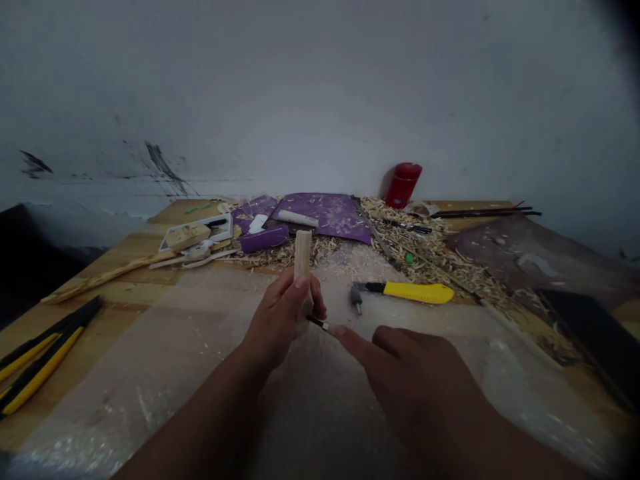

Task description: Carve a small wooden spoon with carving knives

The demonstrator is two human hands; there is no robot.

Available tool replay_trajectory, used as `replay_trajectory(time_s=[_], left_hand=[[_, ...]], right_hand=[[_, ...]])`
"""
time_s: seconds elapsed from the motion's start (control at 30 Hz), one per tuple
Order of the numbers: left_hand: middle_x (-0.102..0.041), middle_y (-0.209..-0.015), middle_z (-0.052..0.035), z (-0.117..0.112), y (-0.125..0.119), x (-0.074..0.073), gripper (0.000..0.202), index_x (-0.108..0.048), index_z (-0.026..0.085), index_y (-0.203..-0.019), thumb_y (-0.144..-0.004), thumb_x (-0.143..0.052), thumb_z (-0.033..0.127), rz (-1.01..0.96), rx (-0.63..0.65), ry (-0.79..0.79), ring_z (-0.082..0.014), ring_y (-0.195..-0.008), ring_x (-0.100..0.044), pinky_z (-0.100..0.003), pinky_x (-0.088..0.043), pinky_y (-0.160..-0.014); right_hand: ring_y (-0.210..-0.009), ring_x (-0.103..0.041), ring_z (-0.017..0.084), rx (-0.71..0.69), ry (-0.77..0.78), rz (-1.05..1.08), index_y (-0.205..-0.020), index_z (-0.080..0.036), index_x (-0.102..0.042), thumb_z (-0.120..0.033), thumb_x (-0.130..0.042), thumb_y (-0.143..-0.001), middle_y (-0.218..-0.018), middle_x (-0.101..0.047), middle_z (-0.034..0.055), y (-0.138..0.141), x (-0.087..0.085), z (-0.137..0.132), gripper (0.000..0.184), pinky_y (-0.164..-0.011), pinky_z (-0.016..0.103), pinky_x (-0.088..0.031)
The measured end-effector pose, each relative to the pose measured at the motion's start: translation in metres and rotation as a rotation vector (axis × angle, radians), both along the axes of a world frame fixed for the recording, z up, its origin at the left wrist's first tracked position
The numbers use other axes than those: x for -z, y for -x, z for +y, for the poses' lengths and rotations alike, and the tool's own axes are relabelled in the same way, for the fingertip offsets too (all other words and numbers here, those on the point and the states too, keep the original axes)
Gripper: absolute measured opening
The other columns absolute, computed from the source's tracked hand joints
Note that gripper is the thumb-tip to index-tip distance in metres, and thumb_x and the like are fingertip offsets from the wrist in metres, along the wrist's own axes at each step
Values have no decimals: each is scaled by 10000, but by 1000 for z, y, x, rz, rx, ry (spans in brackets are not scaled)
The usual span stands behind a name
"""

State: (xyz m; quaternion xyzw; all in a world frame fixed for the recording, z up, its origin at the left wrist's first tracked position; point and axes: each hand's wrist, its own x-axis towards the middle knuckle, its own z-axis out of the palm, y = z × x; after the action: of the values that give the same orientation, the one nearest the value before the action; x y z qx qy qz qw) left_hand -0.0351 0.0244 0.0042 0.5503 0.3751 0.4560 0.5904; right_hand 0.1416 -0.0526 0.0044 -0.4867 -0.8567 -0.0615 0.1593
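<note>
Pale wooden dowel clenched in left hand, right fingertips touching a black-handled tool.

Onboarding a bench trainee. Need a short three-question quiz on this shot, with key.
1. Multiple choice: what does the left hand hold upright?
A. A wooden stick
B. A yellow utility knife
C. A red canister

2. True or false: the red canister stands on the purple mat.

3. Short answer: what pale, loose material lies scattered over the far part of the table?

Key: 1 A; 2 false; 3 wood shavings
</note>
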Motion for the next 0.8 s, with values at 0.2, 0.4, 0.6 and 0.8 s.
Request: replay_trajectory(time_s=[0.2, 0.4, 0.6, 0.8], left_hand=[[-517, -534, 16, 2, 0, 2, 345, -527, 170, -694, -821, -413, 470, 5, -72, 114, -98, -455, -455, -218, -348, -445], [-482, -507, 10, 4, -5, 0, 413, -496, 169, -634, -825, -344, 502, -223, 77, 314, -99, -422, -431, -216, -358, -405], [-474, -532, 9, 3, -8, -4, 404, -487, 167, -636, -843, -324, 473, -283, 116, 387, -90, -421, -415, -193, -342, -366], [-487, -485, 26, 0, -9, 3, 383, -504, 172, -646, -810, -399, 501, -80, -48, 316, -90, -374, -429, -206, -351, -372]], right_hand=[[-540, -539, 158, -31, 143, 198, -1213, -275, -505, -143, -426, -809, -677, -570, -3, 1, -2, 0, 432, -500, 273, -351], [-600, -524, 149, -53, 202, 340, -1193, -283, -514, -152, -443, -836, -713, -554, -2, -1, -6, 0, 386, -545, 270, -356], [-546, -512, 154, -32, 33, 266, -1164, -240, -529, -151, -420, -846, -693, -560, 7, -1, -7, -1, 348, -499, 277, -338], [-506, -506, 183, 12, -91, 50, -1123, -209, -559, -118, -452, -770, -640, -554, 11, 1, -5, -1, 379, -454, 299, -288]])
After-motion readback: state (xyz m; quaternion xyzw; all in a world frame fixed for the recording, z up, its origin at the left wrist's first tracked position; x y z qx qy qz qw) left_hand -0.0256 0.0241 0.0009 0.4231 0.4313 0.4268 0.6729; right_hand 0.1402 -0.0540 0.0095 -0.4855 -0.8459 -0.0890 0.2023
